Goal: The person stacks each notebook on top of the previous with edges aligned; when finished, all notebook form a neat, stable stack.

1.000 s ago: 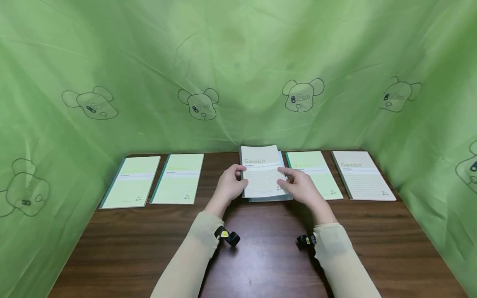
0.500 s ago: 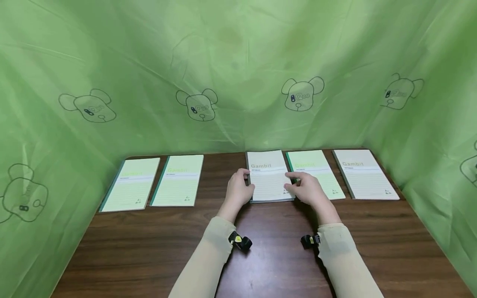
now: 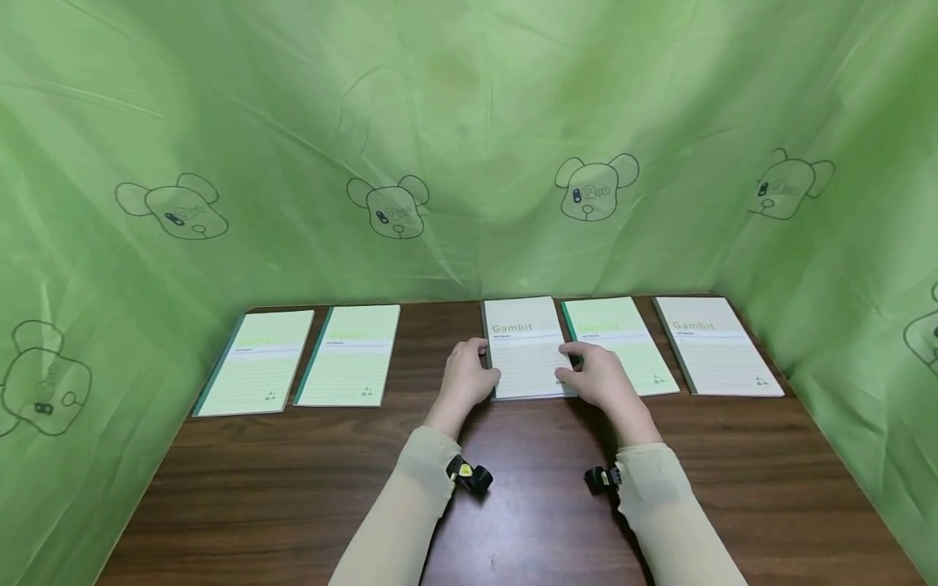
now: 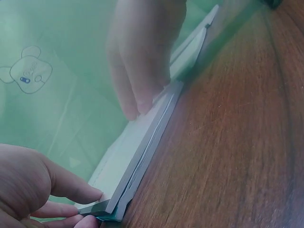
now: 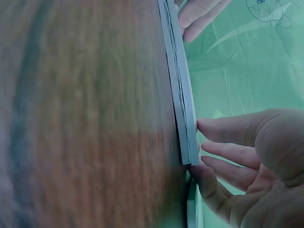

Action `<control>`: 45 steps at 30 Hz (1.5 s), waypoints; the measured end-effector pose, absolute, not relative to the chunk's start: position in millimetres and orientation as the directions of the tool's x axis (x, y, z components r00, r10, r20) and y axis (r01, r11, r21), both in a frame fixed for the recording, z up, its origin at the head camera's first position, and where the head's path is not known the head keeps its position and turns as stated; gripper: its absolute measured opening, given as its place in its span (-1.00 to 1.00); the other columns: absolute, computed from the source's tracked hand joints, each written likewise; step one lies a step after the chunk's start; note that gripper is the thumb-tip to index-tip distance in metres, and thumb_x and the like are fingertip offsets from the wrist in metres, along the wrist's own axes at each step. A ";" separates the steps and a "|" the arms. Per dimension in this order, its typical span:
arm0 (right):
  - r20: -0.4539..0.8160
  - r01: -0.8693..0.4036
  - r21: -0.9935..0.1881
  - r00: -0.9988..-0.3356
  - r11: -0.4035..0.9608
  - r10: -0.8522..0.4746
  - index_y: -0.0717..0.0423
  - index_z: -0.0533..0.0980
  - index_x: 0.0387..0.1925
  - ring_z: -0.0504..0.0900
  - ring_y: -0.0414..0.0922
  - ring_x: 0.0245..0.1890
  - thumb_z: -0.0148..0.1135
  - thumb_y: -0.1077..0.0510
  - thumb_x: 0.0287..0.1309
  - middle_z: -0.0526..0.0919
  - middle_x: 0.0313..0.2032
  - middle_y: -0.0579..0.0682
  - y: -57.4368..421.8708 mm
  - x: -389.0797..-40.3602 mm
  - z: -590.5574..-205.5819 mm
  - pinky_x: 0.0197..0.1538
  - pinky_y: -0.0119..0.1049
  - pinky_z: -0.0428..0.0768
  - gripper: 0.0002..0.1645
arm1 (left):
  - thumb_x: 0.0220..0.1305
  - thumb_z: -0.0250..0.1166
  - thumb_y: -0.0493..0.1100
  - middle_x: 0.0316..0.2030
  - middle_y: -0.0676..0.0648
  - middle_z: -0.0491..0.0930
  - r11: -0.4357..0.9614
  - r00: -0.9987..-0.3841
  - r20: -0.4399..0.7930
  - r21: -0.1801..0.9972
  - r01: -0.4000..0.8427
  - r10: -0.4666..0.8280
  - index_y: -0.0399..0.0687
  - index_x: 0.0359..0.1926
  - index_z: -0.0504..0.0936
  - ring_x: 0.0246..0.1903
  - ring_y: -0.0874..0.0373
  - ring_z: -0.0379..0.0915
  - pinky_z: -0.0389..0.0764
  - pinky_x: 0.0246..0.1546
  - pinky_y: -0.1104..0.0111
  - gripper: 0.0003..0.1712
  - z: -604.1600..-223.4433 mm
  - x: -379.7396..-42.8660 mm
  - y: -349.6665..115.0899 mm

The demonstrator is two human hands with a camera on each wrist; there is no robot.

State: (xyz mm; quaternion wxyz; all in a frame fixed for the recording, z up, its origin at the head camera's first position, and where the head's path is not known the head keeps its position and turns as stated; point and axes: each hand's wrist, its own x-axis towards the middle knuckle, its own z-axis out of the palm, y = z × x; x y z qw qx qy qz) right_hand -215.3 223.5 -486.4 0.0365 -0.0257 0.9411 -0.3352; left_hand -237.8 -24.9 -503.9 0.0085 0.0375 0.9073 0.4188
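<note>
A white notebook [image 3: 522, 358] marked "Gambit" lies at the back middle of the brown table, on top of another notebook [image 4: 149, 153] whose edge shows beneath it in the left wrist view. My left hand [image 3: 467, 378] holds its left side, thumb on the cover and fingers at the spine. On the opposite side, my right hand [image 3: 601, 378] pinches the edge near the lower corner, with the thumb on top. Seen from the right wrist, the edges of the stacked notebooks [image 5: 178, 80] run nearly flush.
Two pale green notebooks, one far left [image 3: 256, 362] and one beside it [image 3: 350, 358], lie on the table [image 3: 293, 488]. To the right are another green notebook [image 3: 623, 346] and a white one [image 3: 718, 346]. A green cloth [image 3: 469, 122] with bear drawings encloses the table.
The white notebook has come down and slid right and nearer, covering the bluish notebook that stuck out beneath it. Both hands moved with it; the last half second shows hardly any movement.
</note>
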 end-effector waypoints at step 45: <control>-0.117 0.016 -0.829 -0.982 0.560 -0.146 0.28 0.59 0.40 0.81 -0.12 -0.18 0.46 0.09 0.41 0.85 -0.03 0.18 191.7 -206.7 -485.3 -0.26 -0.26 0.66 -0.37 | 0.15 0.44 -0.21 -0.08 -0.12 0.78 0.683 -0.995 -0.096 0.724 -0.092 -0.033 -0.19 0.14 0.78 -0.01 -0.12 0.68 0.65 0.07 0.03 -0.51 -481.3 -244.7 -73.3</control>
